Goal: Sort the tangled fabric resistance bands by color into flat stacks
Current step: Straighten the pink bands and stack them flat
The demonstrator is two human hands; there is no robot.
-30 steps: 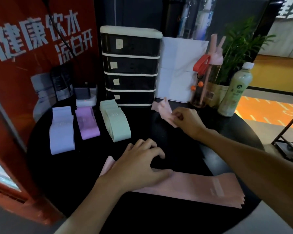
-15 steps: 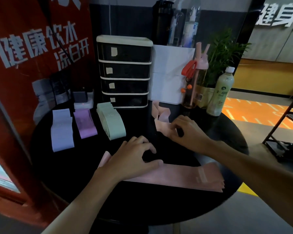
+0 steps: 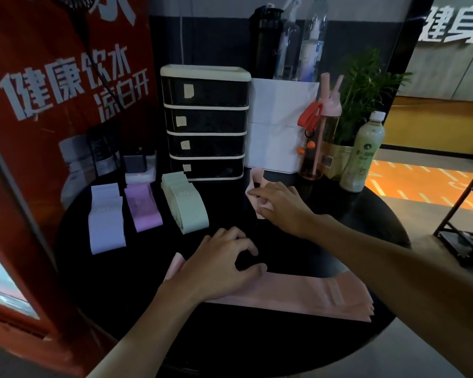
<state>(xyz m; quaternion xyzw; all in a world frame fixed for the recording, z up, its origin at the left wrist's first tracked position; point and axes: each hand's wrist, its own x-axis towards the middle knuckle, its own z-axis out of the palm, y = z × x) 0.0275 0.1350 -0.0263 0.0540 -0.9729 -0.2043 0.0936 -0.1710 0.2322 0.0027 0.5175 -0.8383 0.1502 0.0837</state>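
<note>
Head view: the left hand [image 3: 219, 268] rests on the left end of the pink stack [image 3: 311, 296] at the near side of the table [image 3: 257, 350], fingers arched and apart, gripping nothing. The right hand [image 3: 281, 205] pinches a twisted pink band [image 3: 256, 177] farther back, by the drawers [image 3: 205, 124]. Lavender [image 3: 105, 219], purple [image 3: 144, 208] and green [image 3: 186, 205] stacks lie flat at the far left.

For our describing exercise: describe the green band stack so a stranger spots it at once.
On the round black table, find the black drawer unit. In front of its left corner lies the green band stack, rightmost of three in a row; the purple stack and lilac stack beside it are thinner.
</note>
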